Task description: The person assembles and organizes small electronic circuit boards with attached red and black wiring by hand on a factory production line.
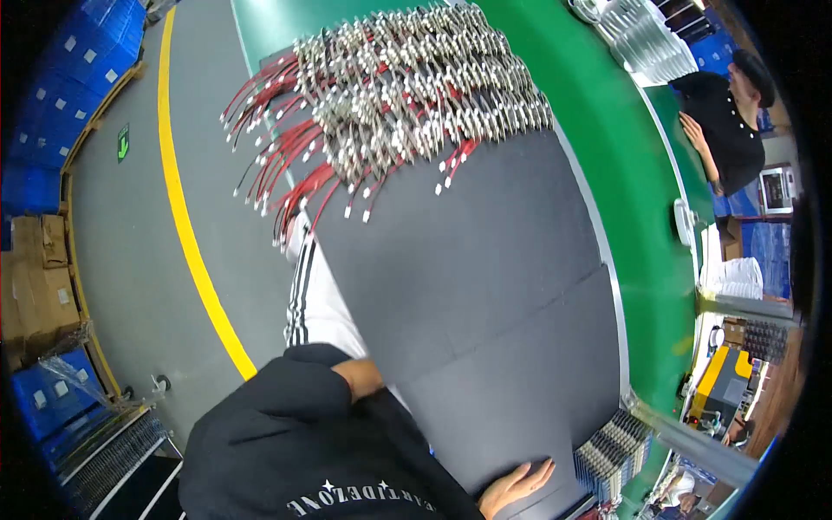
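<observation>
My right hand (pixel 517 488) rests on the dark grey mat (pixel 468 260) near the lower edge, fingers stretched out, nothing in it. Of my left arm only a bit of bare forearm (pixel 360 379) shows past the black sleeve. The left hand itself is hidden. At the far end of the mat lies a large pile of wire leads with silvery metal parts (pixel 425 87), packed in rows. Red and black wires (pixel 299 147) with white connectors hang over its left side. Just right of my right hand stands a smaller stack of similar silvery parts (pixel 614 458).
A green worktop (pixel 624 173) runs along the right, with a person in black (pixel 724 130) beyond it. A metal post (pixel 693 442) crosses at lower right. On the left, a yellow line (pixel 186 225) marks the grey floor, beside blue-wrapped boxes (pixel 78 78) and cartons (pixel 39 286).
</observation>
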Tool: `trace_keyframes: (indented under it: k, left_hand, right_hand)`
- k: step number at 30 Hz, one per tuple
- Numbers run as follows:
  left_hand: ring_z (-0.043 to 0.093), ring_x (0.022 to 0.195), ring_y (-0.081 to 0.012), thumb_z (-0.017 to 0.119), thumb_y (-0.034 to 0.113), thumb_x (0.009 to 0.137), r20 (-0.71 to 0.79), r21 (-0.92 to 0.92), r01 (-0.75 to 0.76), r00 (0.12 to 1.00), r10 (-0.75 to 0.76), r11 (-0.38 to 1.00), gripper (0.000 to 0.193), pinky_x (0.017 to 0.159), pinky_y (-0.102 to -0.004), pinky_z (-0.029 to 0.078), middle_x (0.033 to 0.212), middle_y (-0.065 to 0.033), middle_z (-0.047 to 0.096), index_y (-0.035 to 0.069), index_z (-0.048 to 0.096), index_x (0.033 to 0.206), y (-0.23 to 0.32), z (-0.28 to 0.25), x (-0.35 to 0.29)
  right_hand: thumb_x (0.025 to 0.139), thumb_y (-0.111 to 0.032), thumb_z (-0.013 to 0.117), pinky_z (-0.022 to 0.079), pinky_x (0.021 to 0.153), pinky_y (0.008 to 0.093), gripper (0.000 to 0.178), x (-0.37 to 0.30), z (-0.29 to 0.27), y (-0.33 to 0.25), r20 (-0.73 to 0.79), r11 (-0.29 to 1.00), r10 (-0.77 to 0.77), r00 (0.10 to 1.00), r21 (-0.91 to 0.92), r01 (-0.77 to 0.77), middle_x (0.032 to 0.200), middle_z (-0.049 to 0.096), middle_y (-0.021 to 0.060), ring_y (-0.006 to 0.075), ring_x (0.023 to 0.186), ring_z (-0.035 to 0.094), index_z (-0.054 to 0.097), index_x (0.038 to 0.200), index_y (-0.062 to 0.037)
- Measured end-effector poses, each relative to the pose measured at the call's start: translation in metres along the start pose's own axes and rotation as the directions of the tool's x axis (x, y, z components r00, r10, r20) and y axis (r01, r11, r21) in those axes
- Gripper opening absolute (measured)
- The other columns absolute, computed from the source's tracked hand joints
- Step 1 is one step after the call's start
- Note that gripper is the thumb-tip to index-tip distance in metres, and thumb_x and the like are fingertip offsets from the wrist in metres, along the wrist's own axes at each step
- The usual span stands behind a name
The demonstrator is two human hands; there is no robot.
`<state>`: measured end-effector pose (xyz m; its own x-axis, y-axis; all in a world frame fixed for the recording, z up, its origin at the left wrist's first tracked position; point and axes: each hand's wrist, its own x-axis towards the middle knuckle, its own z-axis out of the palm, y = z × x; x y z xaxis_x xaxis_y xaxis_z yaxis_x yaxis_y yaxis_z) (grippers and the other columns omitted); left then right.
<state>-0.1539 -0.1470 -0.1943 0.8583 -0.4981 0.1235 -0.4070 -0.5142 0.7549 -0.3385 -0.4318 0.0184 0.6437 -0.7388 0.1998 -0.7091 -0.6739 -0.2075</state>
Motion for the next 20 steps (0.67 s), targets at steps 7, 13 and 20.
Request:
trace_keyframes:
  k: [7,13,20]
  left_hand:
    - [0.062,0.087,-0.0339,0.046,0.024,0.092,0.279,-0.043,-0.508,0.821,0.499,0.86,0.032,0.076,-0.0439,0.05,0.102,-0.0161,0.064,0.002,0.058,0.112,0.054,0.025,0.015]
    - [0.06,0.102,-0.0365,0.046,0.032,0.097,0.885,-0.409,-0.342,0.078,0.46,0.846,0.039,0.089,-0.0415,0.05,0.113,-0.0203,0.062,0.0,0.06,0.114,0.18,-0.092,0.022]
    - [0.066,0.084,-0.0266,0.056,0.013,0.092,0.707,-0.564,-0.033,0.498,0.502,0.825,0.02,0.075,-0.0357,0.052,0.095,-0.0147,0.067,-0.001,0.065,0.104,0.251,-0.133,0.088]
  right_hand:
    - [0.099,-0.02,0.043,0.02,0.112,0.0468,0.034,-0.007,-0.007,0.01,-0.028,0.961,0.083,0.996,0.267,-0.073,0.143,0.04,0.018,0.0365,0.134,0.031,0.059,0.122,-0.0014]
    - [0.095,-0.018,0.048,0.019,0.112,0.0485,0.03,-0.006,-0.007,0.001,-0.113,0.878,0.092,0.989,0.478,-0.027,0.132,0.052,0.017,0.0378,0.133,0.032,0.061,0.117,-0.0022]
    - [0.083,-0.001,0.061,0.04,0.101,0.0421,0.032,0.027,-0.068,0.032,-0.624,0.882,0.253,0.739,0.463,0.089,0.124,0.057,0.0178,0.0342,0.116,0.053,0.059,0.115,0.0022]
